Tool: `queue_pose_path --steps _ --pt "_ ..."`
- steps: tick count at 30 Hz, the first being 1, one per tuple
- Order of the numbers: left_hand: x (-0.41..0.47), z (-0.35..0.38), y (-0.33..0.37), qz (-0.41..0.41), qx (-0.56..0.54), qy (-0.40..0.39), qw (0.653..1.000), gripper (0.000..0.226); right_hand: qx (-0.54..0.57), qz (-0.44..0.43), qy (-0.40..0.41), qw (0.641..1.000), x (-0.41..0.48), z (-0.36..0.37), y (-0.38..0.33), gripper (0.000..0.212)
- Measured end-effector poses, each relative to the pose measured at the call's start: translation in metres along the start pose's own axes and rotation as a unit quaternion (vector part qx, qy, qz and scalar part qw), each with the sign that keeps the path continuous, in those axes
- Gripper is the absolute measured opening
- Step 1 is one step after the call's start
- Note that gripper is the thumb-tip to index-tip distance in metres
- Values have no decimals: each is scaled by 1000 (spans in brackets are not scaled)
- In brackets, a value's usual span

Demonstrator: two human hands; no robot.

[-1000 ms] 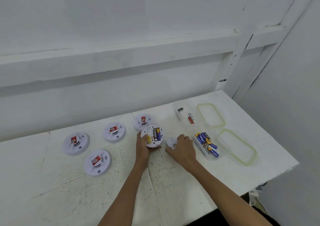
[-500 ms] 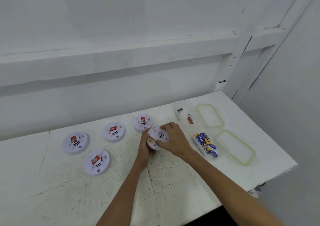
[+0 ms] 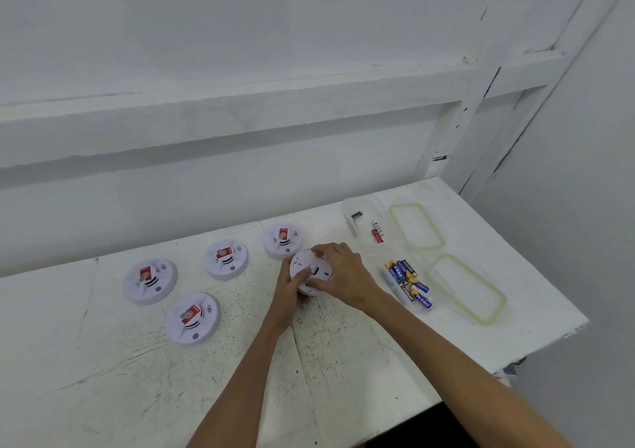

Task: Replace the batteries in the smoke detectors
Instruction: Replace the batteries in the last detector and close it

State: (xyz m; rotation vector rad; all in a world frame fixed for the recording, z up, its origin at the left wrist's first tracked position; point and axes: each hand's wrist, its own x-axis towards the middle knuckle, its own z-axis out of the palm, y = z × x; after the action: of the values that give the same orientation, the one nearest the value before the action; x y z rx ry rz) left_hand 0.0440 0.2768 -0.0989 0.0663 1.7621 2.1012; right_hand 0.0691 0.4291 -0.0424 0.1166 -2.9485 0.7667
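A: What's the grip?
B: Both hands are clasped on one smoke detector [image 3: 311, 273] near the table's [image 3: 103, 396] middle. The left hand [image 3: 290, 287] cups its near-left edge with the thumb on top; the right hand [image 3: 343, 275] presses over its white cover from the right.

A: Anything nearer?
B: Only bare, scuffed tabletop and the forearms.

A: To the right?
B: A clear tub of blue batteries [image 3: 409, 282]; I can read "PKCELL" on one and what looks like "EVEREADY" on another. Right of it lies a green-rimmed lid [image 3: 481, 317].

A: Left?
B: Four more detectors with red labels, writing too small to read: nearest [image 3: 192, 318], then far-left [image 3: 149, 281], middle [image 3: 226, 258], and one [image 3: 282, 239] just beyond the held unit.

A: Farthest?
B: A second clear tub [image 3: 364, 222] holding a black and a red battery, and another lid [image 3: 417, 226] beside it
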Motion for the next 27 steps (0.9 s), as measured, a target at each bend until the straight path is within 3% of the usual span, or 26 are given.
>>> queue_pose_path --steps 5,10,16,20,27 --pt "-3 2 4 -6 -3 8 1000 47 10 -4 1 1000 -2 0 3 66" --pt "-2 -1 3 -21 -39 26 999 36 27 6 -3 1000 -14 6 15 90" --pt "0 0 1 -22 -16 22 999 43 90 55 -11 994 -22 15 28 79" --pt "0 -2 -2 -12 5 34 999 32 104 70 -4 992 -21 21 27 76" --pt "2 -2 -4 5 35 37 999 35 80 59 6 995 -23 23 31 74"
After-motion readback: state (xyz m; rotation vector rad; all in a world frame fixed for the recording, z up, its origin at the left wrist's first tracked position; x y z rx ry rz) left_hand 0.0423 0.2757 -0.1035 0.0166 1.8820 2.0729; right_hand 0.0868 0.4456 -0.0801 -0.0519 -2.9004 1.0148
